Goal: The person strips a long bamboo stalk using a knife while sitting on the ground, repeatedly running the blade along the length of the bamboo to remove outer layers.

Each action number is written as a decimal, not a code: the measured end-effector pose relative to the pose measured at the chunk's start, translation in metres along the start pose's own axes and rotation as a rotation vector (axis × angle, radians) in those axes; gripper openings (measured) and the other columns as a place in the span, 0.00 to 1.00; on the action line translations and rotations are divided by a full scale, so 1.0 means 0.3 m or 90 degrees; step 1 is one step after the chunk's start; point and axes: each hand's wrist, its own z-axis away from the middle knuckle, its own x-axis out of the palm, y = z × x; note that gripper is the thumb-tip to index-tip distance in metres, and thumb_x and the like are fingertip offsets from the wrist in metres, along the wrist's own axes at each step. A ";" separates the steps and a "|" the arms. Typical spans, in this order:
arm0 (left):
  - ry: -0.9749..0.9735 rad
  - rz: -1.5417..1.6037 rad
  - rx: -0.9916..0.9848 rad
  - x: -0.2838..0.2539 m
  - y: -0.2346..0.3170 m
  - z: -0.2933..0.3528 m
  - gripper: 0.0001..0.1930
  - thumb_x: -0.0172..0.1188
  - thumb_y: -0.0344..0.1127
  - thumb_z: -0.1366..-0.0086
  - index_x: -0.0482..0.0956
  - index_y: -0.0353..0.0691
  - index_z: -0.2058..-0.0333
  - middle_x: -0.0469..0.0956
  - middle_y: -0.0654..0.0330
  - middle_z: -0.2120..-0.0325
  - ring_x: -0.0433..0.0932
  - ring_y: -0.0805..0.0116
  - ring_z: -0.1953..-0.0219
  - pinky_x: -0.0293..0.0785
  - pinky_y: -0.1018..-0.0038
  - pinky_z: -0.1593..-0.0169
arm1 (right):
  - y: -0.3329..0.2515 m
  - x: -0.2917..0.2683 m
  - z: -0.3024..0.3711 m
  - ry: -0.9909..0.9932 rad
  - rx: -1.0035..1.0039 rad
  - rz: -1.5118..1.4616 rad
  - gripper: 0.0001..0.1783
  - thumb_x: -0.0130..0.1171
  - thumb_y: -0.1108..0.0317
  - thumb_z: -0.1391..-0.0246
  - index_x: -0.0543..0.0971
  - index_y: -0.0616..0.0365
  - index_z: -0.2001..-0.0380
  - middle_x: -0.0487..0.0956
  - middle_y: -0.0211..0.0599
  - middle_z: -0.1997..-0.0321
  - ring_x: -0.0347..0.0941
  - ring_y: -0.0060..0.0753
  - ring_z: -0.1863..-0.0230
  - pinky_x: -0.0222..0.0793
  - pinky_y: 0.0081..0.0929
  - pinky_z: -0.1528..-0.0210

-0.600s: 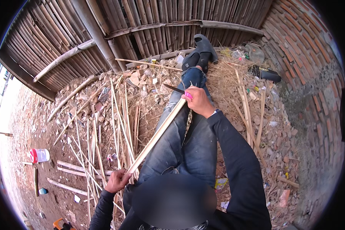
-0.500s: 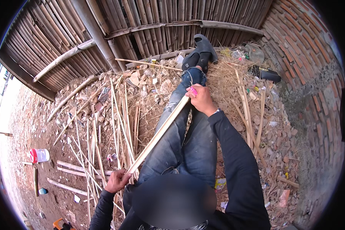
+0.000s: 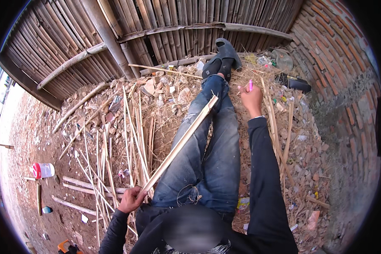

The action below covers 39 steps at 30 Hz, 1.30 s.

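Note:
A pale split bamboo strip (image 3: pixel 182 142) slants across my jeans (image 3: pixel 222 169), its lower end gripped in my left hand (image 3: pixel 132 199). Its frayed far end lies over my shins. To the right of that end, apart from it, my right hand (image 3: pixel 252 100) is closed round a small bright pink object (image 3: pixel 250 85). Only a short upright part shows above the fingers, so its kind cannot be made out. Some thin fibre (image 3: pixel 192 194) lies on my lap.
Several bamboo strips (image 3: pixel 129 131) lie on my left, others (image 3: pixel 269 122) on my right. A bamboo wall (image 3: pixel 173 40) stands beyond my grey shoes (image 3: pixel 224 57), a brick wall (image 3: pixel 347 84) at right. Rubble and straw cover the ground; a red-and-white tub (image 3: pixel 44 170) is at far left.
My right hand has left the strip's far end and moved right and slightly forward with the pink object. My left hand keeps its hold on the near end.

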 end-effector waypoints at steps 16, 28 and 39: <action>-0.186 0.243 -0.073 -0.062 0.077 -0.158 0.17 0.63 0.45 0.23 0.80 0.34 0.53 0.85 0.61 0.73 0.83 0.74 0.72 0.77 0.76 0.66 | -0.238 0.068 0.707 -0.396 -0.165 0.129 0.27 0.55 0.50 0.27 0.78 0.64 0.71 0.80 0.56 0.77 0.78 0.67 0.70 0.70 0.56 0.68; -0.053 0.030 0.002 0.032 0.375 -0.246 0.17 0.64 0.44 0.26 0.83 0.33 0.64 0.80 0.58 0.79 0.78 0.69 0.76 0.74 0.66 0.68 | -0.322 0.123 0.871 -0.511 -0.163 0.222 0.31 0.55 0.44 0.28 0.82 0.63 0.74 0.81 0.59 0.78 0.80 0.68 0.73 0.76 0.60 0.67; 0.066 -0.112 0.143 0.062 0.324 -0.187 0.15 0.65 0.42 0.28 0.84 0.33 0.63 0.79 0.39 0.75 0.80 0.35 0.69 0.75 0.52 0.65 | -0.131 0.123 0.669 -0.278 -0.127 0.360 0.32 0.51 0.40 0.28 0.83 0.57 0.74 0.81 0.55 0.80 0.81 0.65 0.75 0.75 0.59 0.73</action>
